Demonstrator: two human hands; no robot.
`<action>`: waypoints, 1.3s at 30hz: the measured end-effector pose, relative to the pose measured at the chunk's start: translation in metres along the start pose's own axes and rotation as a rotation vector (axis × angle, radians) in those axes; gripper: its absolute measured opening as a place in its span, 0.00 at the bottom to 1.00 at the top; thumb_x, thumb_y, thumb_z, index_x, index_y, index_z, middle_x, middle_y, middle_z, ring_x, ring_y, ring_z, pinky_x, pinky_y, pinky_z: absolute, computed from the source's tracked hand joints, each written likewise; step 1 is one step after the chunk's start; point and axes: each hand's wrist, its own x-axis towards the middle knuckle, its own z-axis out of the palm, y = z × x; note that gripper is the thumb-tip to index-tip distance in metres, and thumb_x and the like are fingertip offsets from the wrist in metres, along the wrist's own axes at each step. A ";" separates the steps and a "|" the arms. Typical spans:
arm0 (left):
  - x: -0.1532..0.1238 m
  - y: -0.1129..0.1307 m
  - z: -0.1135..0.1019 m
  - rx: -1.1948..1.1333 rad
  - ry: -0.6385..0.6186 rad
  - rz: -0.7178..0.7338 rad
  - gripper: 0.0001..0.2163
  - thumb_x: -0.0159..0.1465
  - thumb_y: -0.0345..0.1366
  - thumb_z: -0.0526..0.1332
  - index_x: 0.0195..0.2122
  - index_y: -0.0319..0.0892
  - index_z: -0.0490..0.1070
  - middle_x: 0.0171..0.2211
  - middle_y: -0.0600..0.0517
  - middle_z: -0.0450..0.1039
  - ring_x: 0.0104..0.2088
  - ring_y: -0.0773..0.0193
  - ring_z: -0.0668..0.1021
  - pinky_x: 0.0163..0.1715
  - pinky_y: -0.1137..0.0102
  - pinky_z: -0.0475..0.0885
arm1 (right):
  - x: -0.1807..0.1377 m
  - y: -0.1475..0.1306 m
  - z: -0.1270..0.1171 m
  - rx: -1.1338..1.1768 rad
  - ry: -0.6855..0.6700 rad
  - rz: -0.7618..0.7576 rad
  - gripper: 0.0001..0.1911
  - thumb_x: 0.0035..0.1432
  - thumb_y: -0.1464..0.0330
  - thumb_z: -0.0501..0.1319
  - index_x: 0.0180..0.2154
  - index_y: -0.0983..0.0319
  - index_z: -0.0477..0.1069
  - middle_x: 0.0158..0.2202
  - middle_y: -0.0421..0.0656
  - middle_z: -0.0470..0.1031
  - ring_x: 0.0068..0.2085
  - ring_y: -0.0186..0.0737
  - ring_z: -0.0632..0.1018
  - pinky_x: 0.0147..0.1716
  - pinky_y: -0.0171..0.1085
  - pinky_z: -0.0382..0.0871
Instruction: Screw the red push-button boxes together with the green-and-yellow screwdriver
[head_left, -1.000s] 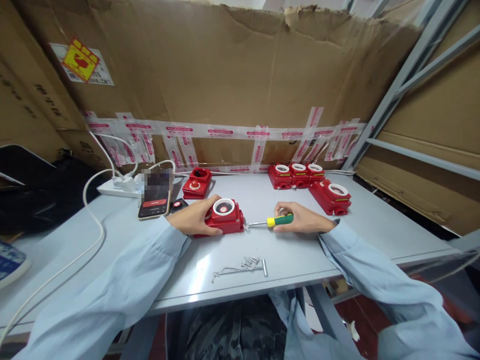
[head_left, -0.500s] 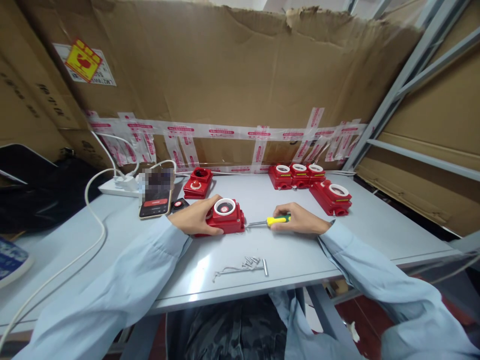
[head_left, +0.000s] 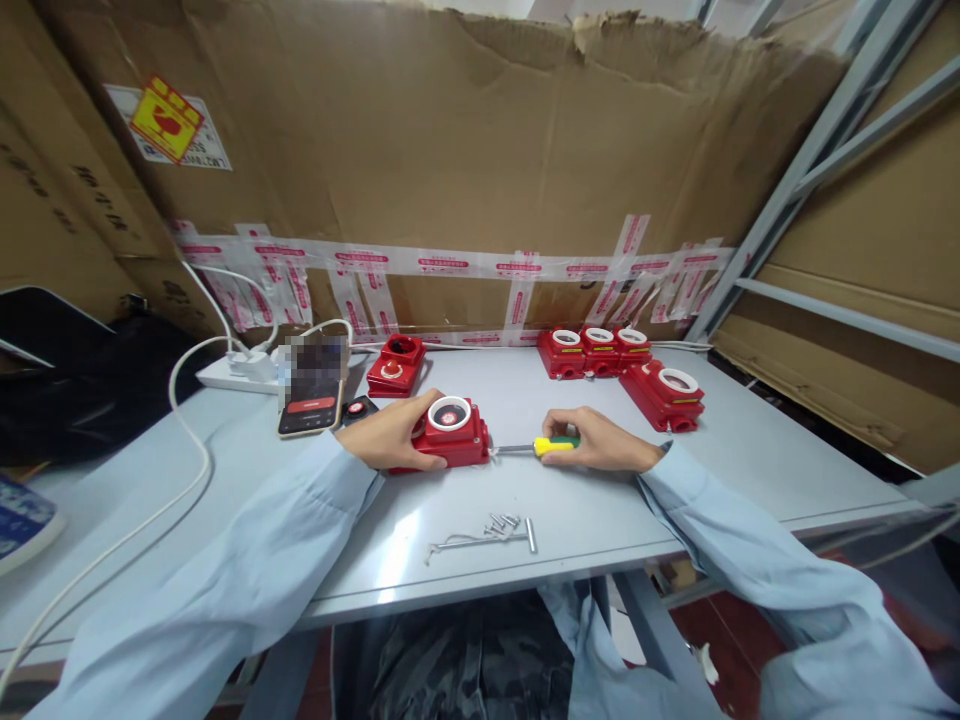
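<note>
My left hand (head_left: 394,435) grips a red box with a white ring (head_left: 466,440) on top, holding it against the table. A yellow and green screwdriver (head_left: 553,446) lies level in my right hand (head_left: 592,437), its handle between thumb and fingers. The shaft points left, and its tip meets the right end of the red box, where a small metal part shows. Nearer the table's front edge lie a T-handled metal tool (head_left: 531,536) and several loose screws (head_left: 501,525).
A phone (head_left: 311,390) leans by a white power strip (head_left: 236,372) at the left. Behind my left hand are an open red housing (head_left: 395,367) and a small black part (head_left: 360,409). Several red boxes (head_left: 664,398) stand at the back right. A large cardboard sheet (head_left: 465,140) walls the rear.
My right hand's fingers have shifted slightly on the screwdriver handle, which looks turned a little. My left hand and the red box have stayed in place.
</note>
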 end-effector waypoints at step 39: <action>0.000 -0.012 -0.008 0.131 0.216 -0.023 0.35 0.53 0.53 0.64 0.57 0.40 0.56 0.57 0.38 0.64 0.55 0.44 0.69 0.52 0.55 0.64 | 0.022 -0.045 -0.012 -0.197 -0.080 -0.036 0.10 0.52 0.63 0.65 0.37 0.59 0.74 0.33 0.41 0.77 0.31 0.36 0.73 0.31 0.34 0.58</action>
